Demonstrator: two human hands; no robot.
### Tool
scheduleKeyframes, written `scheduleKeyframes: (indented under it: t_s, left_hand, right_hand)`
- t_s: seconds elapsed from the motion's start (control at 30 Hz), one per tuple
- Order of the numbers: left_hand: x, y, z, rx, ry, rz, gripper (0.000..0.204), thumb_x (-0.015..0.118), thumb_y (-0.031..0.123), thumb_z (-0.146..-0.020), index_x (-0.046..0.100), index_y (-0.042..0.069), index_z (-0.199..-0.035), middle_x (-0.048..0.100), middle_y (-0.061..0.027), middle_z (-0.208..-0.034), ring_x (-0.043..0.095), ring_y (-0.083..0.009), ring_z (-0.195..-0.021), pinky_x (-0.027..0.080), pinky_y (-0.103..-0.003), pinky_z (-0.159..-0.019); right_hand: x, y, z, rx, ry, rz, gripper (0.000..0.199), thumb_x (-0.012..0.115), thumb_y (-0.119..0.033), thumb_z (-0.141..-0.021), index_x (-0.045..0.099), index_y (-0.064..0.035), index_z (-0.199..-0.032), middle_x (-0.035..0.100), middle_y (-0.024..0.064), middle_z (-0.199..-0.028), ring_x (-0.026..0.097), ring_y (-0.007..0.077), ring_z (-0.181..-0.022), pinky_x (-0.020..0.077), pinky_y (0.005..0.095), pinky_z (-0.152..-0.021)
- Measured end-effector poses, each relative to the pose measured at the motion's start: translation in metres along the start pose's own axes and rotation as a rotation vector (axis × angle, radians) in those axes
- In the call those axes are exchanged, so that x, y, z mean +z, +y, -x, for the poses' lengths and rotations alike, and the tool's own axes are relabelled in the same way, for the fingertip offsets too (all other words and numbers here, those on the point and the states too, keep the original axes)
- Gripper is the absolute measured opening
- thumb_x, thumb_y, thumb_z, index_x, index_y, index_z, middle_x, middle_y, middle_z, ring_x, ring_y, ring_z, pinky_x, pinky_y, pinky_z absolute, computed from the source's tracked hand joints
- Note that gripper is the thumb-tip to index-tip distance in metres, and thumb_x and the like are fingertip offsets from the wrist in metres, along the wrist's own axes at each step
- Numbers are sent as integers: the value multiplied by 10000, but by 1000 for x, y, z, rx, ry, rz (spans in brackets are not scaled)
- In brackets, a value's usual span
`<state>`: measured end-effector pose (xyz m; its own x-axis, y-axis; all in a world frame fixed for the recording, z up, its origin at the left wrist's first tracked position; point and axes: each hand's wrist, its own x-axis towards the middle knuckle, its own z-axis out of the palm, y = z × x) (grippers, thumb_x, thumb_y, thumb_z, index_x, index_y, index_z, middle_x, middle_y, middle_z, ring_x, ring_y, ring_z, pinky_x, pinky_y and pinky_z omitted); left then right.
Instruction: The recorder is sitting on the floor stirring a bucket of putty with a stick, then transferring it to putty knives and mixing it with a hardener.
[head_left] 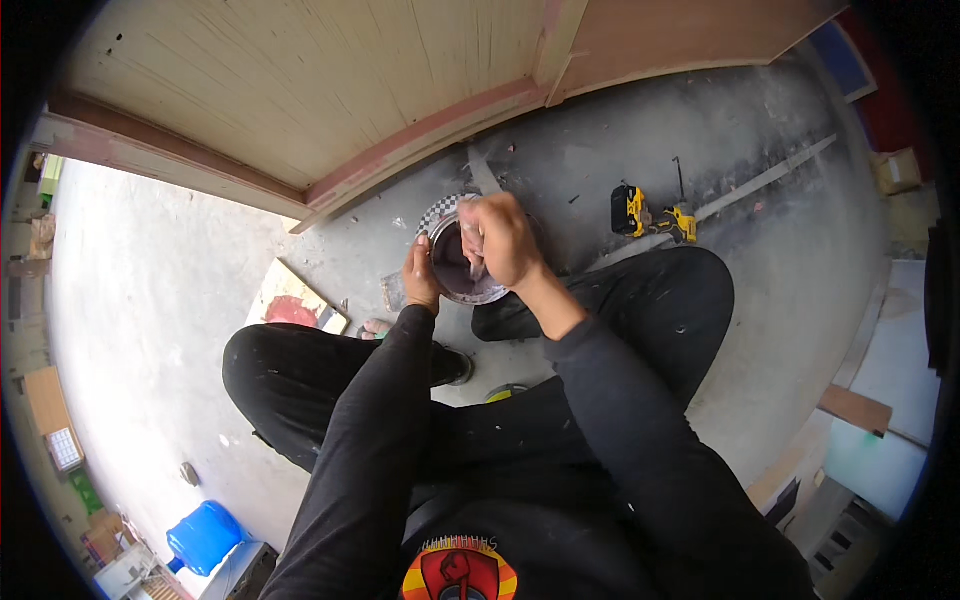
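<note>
A round can (481, 295) with a checkered side stands on the floor between my bent legs. Dull purple-brown paste or paint coats its inside. My left hand (421, 274) grips the can's left rim, with the thumb over the edge. Over the can's mouth, my right hand (497, 240) is closed with its fingers pointing down into it. Pale purple smears cover those fingers. Whatever they may hold is hidden by the hand and the can.
A wooden panel (330, 90) with pink-smeared edging rises just beyond the can. To the right lies a yellow-black cordless drill (655, 215). Left of the can is a board with a red patch (293, 302). A blue water jug (205, 537) sits at the lower left.
</note>
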<state>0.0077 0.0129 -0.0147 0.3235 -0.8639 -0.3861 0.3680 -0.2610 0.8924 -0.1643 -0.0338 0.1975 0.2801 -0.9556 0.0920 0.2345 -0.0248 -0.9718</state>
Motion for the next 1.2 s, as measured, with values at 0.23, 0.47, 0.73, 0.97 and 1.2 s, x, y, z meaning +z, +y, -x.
scheduleKeyframes:
  t_s: [0.23,0.47,0.73,0.97,1.2]
  left_hand:
    - [6,5,-3,177,-5,-265,508,578,420,-1040,673,-36,-1241,715,-133,-1137,647,-216,-1043,491,-347,-957]
    - [14,9,2,186,20,-200,501,588,380,-1045,655,-52,-1290,718,-185,-1148,659,-243,-1059,489,-322,-976]
    - [19,13,-5,70,15,-60,549,628,429,-1016,682,-52,-1275,732,-159,-1162,653,-212,-1097,483,-322,-985]
    - [18,13,-8,-22,15,53,603,664,450,-992,658,-71,-1296,722,-124,-1188,646,-192,-1100,480,-305,-988]
    - [1,11,-27,-191,-60,159,665,647,529,-978,643,-35,-1332,690,-112,-1269,640,-207,-1136,475,-342,-1015]
  right_hand:
    - [-3,-17,-1,233,-144,-188,451,488,-280,-983,425,-67,-590,402,26,-539,418,149,-459,368,304,-471]
    - [-1,-10,-10,112,-73,-95,445,534,-232,-998,460,-54,-597,420,-2,-516,422,109,-447,328,304,-426]
    - [-14,9,0,6,-182,-163,456,475,-259,-956,396,-62,-553,374,40,-499,402,153,-444,334,316,-461]
    - [-4,24,4,-125,-376,-109,425,454,-212,-967,421,-77,-565,405,23,-506,420,134,-450,329,306,-451]
    - [2,21,9,115,-96,-166,495,468,-271,-1009,416,-62,-564,411,46,-523,462,175,-488,394,322,-522]
